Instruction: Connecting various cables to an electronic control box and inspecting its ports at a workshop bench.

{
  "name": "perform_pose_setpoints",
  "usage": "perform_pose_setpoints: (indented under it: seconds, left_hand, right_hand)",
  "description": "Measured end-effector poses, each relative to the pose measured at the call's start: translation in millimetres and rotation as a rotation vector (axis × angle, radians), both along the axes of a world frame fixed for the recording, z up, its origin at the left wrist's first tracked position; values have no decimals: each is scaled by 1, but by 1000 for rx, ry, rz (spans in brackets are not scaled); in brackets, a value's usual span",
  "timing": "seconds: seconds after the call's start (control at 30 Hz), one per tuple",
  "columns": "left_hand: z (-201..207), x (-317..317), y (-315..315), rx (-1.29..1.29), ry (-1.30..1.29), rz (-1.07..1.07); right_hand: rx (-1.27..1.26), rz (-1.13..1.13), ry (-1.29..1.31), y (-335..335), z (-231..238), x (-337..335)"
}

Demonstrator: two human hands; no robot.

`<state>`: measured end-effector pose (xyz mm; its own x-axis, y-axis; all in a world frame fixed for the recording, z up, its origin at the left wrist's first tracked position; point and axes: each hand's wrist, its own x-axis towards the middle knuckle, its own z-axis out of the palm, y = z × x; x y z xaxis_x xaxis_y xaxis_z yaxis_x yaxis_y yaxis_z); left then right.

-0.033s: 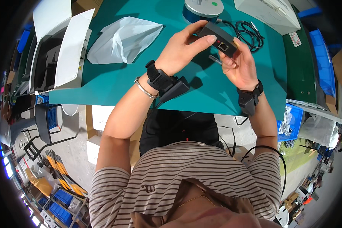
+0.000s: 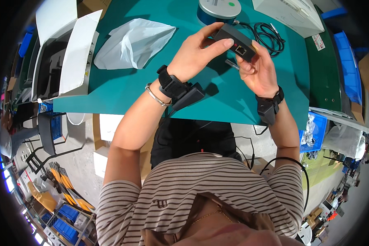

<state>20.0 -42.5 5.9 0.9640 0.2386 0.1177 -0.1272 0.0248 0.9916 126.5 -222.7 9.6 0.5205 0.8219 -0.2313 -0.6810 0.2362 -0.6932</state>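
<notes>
Both hands hold a small black box (image 2: 245,41) above the green table. A network socket shows on the side of the box facing me, with a tiny red mark beside it. My left hand (image 2: 195,52) grips its left end, thumb on top. The fingers and thumb of my right hand (image 2: 259,70) close on its right end. Near my right fingertips is a short greyish rod-like piece (image 2: 232,64); whether I touch it cannot be told. Just beyond the box stands a round device (image 2: 219,9) with a silver top and dark blue side.
A coiled black cable (image 2: 269,39) lies right of the round device. A white plastic bag (image 2: 131,45) rests on the table (image 2: 131,96) to the left, near an open white carton (image 2: 76,57). At the far right is a white box (image 2: 291,14), with a blue bin (image 2: 348,67) beyond.
</notes>
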Motion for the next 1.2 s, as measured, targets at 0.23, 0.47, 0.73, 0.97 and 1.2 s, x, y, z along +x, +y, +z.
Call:
perform_pose_setpoints:
  seconds: [0.23,0.47,0.73,0.97,1.2]
  left_hand:
    - [-3,2,-2,27,-17,56]
    - [-5,3,-3,87,-24,63]
    - [-6,3,-7,35,-44,87]
    - [1,-1,-3,-97,16,31]
    - [5,-2,0,-271,79,33]
  right_hand:
    - [12,16,23,-1,-2,1]
    - [21,50,26,-2,-2,-2]
    - [15,19,24,-1,-1,-1]
    - [-4,-5,37,-2,0,0]
    - [0,25,-71,1,2,-2]
